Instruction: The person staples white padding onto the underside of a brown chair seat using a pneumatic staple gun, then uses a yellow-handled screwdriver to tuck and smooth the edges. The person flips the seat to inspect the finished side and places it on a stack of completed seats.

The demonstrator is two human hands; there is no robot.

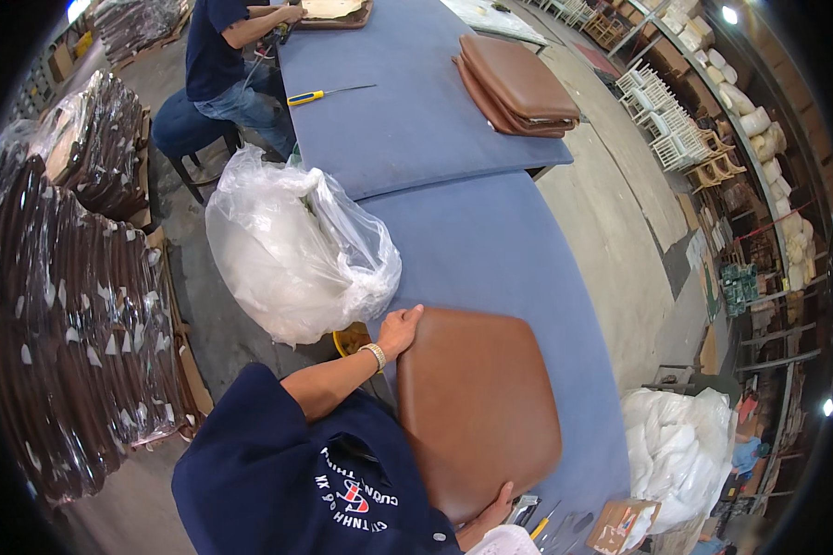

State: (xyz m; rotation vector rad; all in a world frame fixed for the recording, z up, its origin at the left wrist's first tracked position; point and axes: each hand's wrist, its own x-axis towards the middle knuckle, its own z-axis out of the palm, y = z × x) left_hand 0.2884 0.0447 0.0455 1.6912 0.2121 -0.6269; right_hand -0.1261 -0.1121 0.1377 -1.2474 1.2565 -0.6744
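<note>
A brown leather-covered seat cushion [481,402], smooth side up, lies on the blue-topped table [491,240] right before me. My left hand [401,333], with a gold watch [374,354] at its wrist, is closed on the cushion's far left corner. Along the near edge, my right hand [493,515] grips it too, thumb on the top and the fingers mostly hidden. Beside that hand are a white cloth-like piece [504,541], a metal tool I cannot fully make out and a yellow-handled tool [540,528].
A clear plastic bag [287,250] of white material bulges beside the table. Farther along lie stacked brown cushions [518,83] and a yellow screwdriver [307,97]. Another person [241,74] works at the far end. Wrapped brown stacks [74,333] stand left; a cardboard box [623,525] sits near right.
</note>
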